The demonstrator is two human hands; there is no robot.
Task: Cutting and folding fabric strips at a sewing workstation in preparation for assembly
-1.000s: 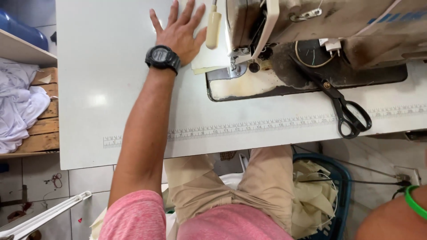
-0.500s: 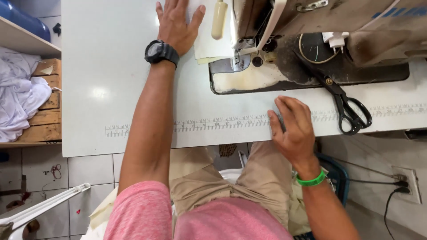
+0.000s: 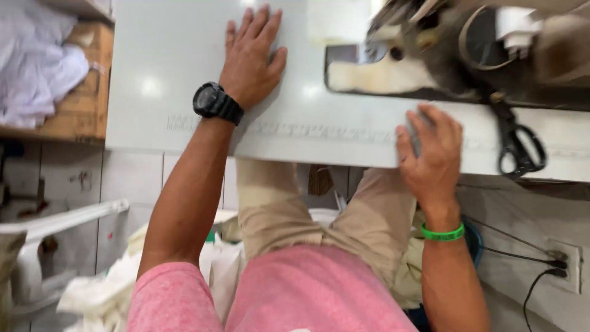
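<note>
Head view: both hands' fingers spread flat, holding nothing, on white sewing table (image 3: 172, 92) above tiled floor (image 3: 153, 178).

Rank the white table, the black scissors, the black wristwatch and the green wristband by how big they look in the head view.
1. white table
2. black scissors
3. black wristwatch and green wristband: these look alike in size, so no order.
</note>
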